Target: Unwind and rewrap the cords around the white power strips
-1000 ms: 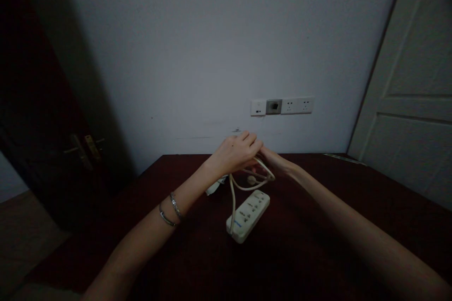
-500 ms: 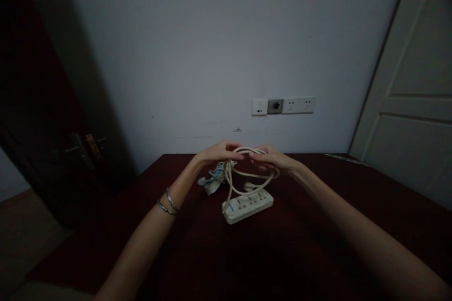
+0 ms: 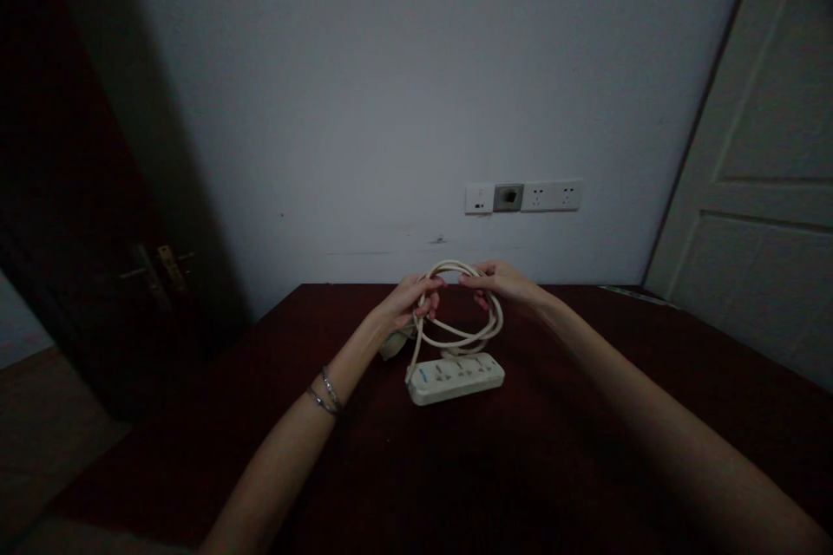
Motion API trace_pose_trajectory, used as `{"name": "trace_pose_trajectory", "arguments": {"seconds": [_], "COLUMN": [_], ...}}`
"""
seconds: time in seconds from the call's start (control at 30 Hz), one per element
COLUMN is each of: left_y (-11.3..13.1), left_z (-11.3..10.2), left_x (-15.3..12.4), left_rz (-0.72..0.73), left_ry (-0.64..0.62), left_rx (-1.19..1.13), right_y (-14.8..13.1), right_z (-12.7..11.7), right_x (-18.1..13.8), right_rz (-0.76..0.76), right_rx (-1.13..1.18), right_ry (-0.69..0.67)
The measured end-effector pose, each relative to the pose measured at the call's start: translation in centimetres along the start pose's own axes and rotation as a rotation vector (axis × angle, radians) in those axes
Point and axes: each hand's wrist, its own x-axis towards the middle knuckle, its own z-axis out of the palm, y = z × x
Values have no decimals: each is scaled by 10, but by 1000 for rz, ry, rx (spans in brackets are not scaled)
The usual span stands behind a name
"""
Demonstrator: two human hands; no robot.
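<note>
A white power strip [image 3: 455,379] rests on the dark red table, its sockets facing up. From its left end a white power cord [image 3: 493,331] rises into several round loops above the strip. My left hand [image 3: 416,298] is closed on the left side of these loops, thumb on top. At the upper right of the coil, my right hand [image 3: 500,279] pinches the cord between thumb and fingers. Behind my left hand a second pale power strip [image 3: 394,345] lies on the table, mostly hidden by the hand and wrist.
The table [image 3: 586,416] meets a pale wall at its far edge. Wall sockets [image 3: 550,195] sit low on that wall. A dark door with a handle [image 3: 153,276] is at left, and a white door [image 3: 768,260] at right. A thin flat item [image 3: 634,295] lies at the back right.
My left hand has turned and moved slightly down, now covering more of the second strip. The cord loops stand rounder and higher, and the power strip has swung slightly level.
</note>
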Motion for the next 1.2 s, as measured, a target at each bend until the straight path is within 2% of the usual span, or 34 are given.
{"name": "trace_pose_trajectory", "arguments": {"seconds": [0.1, 0.23, 0.37, 0.43, 0.5, 0.57, 0.63, 0.7, 0.77, 0.83, 0.93, 1.0, 1.1, 1.2], "left_y": [4, 8, 1, -5, -12, -15, -15, -13, -12, -12, -18, -22, -29, -36], "left_z": [5, 7, 6, 8, 10, 12, 12, 10, 6, 2, -5, -9, -10, -4], "left_x": [2, -2, -10, -13, -14, -15, -16, -16, -15, -13, -11, -12, -16, -17], "left_rz": [-33, -25, 38, 96, 179, 280, 371, 395, 315, 182, 58, 32, 26, 46], "left_ry": [19, -15, -117, -30, 138, 289, 334, 256, 111, -12, -106, -168, -270, -294], "left_rx": [93, 109, -78, -99, -47, 94, 301, 470, 510, 448, 227, 16, -273, -369], "right_y": [-9, -15, -18, -18, -18, -18, -20, -22, -26, -28, -30, -30, -28, -25], "right_z": [-5, -1, 5, 5, 4, 3, 3, 3, 3, 1, -5, -11, -18, -18], "right_x": [1, 2, 4, 6, 7, 7, 6, 3, 1, -1, -1, 1, 5, 10], "right_rz": [49, 36, 26, 25, 24, 33, 42, 39, 56, 94, 132, 139, 166, 152], "right_rx": [-218, -258, -168, -118, -118, -199, -316, -401, -436, -443, -407, -337, -214, -126], "right_ry": [-51, -97, 71, 133, 133, 94, 32, -56, -163, -260, -332, -294, -165, -67]}}
